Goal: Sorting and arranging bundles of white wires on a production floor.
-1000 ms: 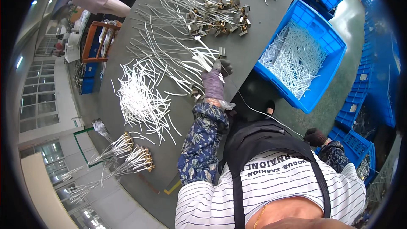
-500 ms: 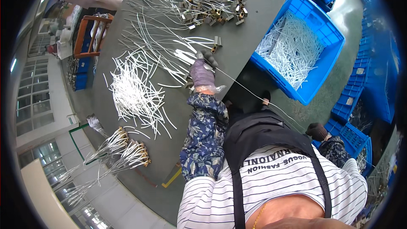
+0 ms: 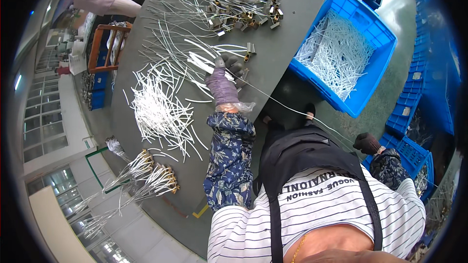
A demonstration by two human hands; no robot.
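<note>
My left hand (image 3: 225, 75), in a grey glove with a purple cuff, is closed over the worktable around a bundle of white tubes (image 3: 199, 61). From it a long thin white wire (image 3: 297, 112) slants across the gap to my right hand (image 3: 366, 144). That dark-gloved hand is closed at my right side, on the wire as far as I can see. Just beyond my left fingers lies a metal clip-like part (image 3: 249, 51) with a white lead. A large pile of cut white tubes (image 3: 161, 109) spreads to the left.
Many wires with small brass-coloured metal parts (image 3: 243, 12) cover the far worktable (image 3: 287, 44). A blue crate (image 3: 363, 95) of white tubes stands to the right. Bundled wired parts (image 3: 163, 178) hang at the table's near left edge. Another person (image 3: 97, 0) is at the far left.
My left hand has shifted slightly left with the tubes. The wire remains stretched between both hands. My right hand has hardly moved.
</note>
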